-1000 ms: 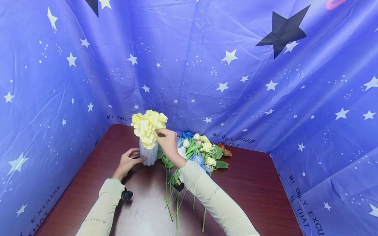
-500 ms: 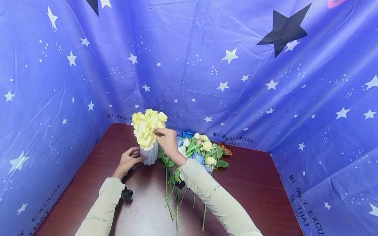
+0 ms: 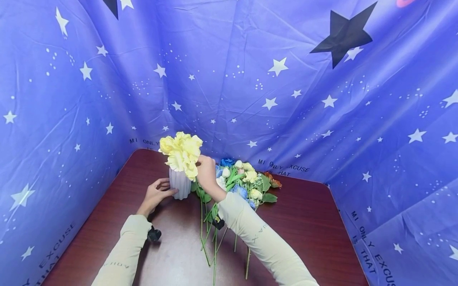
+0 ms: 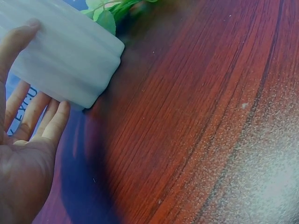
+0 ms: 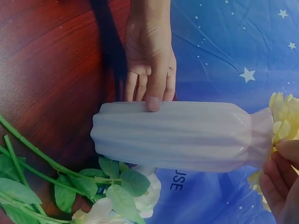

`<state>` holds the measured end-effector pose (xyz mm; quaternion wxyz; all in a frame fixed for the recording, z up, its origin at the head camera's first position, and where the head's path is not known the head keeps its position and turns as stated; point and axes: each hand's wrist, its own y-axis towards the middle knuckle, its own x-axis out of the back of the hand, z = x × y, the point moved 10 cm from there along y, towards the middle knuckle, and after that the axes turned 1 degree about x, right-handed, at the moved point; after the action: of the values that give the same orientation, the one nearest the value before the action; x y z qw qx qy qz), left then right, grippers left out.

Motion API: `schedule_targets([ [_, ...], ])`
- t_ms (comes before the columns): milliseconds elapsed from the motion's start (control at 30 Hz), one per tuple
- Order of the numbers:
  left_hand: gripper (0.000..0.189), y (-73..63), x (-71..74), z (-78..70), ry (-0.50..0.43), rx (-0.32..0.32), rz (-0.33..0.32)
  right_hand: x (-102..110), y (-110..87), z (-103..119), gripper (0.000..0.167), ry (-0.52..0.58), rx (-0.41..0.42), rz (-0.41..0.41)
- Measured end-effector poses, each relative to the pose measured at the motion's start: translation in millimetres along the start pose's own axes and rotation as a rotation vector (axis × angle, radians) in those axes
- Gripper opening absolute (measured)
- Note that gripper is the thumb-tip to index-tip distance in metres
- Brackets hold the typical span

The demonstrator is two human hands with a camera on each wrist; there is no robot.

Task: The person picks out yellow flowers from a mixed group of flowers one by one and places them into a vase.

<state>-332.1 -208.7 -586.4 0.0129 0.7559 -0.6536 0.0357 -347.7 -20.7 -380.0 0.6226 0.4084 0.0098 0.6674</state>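
Observation:
A white fluted vase (image 3: 180, 187) stands upright on the table, its neck narrow in the right wrist view. Ruffled yellow flowers (image 3: 180, 153) fill its mouth and cover the rim in the head view. My left hand (image 3: 156, 194) holds the vase low on its left side, the thumb (image 4: 21, 39) on one face and the fingers (image 4: 58, 119) along another. At the vase's mouth my right hand (image 3: 207, 173) pinches a yellow flower just under its petals; in the head view the bloom partly hides the fingertips.
Right of the vase lies a pile of blue, white, yellow and orange flowers (image 3: 239, 192), green stems (image 3: 214, 254) pointing toward the near edge. My right forearm (image 3: 261, 238) crosses above some stems. A starry blue curtain (image 3: 229, 79) surrounds the reddish-brown table (image 3: 304, 222).
My right hand has turned the front yellow bloom to the right, and its fingertips now sit partly behind the petals. My left hand and the vase have stayed in place.

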Motion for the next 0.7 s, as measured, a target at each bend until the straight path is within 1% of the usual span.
schedule_targets([
  [33, 0.065, 0.0, -0.3, -0.1, 0.005, -0.003, 0.003, -0.5, 0.1, -1.4, 0.033, -0.01, -0.009, 0.0],
  [100, 0.065, 0.3, -0.1, 0.3, 0.002, -0.001, 0.001, -0.7, 0.5, -2.5, 0.032, -0.03, -0.016, 0.001],
  [233, 0.065, 0.7, -0.2, 0.9, 0.005, 0.002, 0.002, -1.5, 1.3, -2.3, 0.042, -0.055, -0.021, 0.02],
  [333, 0.065, 0.8, -0.3, 1.1, -0.001, 0.005, 0.002, -1.6, 1.5, -1.5, 0.046, -0.058, -0.018, 0.03],
  [400, 0.064, 0.7, -0.3, 1.2, -0.009, 0.009, 0.0, -2.1, 1.4, -1.2, 0.044, -0.062, -0.015, 0.039],
  [533, 0.065, -0.3, -0.4, 0.0, -0.002, 0.013, 0.006, -3.9, 1.0, -1.7, 0.033, -0.053, -0.016, 0.061],
  [633, 0.065, -1.1, -0.1, -0.9, 0.006, 0.022, 0.009, -3.8, 0.6, -1.0, 0.031, -0.032, -0.015, 0.072],
  [700, 0.066, -1.5, 0.2, -1.3, 0.017, 0.025, 0.01, -3.6, 0.1, 0.4, 0.033, -0.033, -0.004, 0.078],
])
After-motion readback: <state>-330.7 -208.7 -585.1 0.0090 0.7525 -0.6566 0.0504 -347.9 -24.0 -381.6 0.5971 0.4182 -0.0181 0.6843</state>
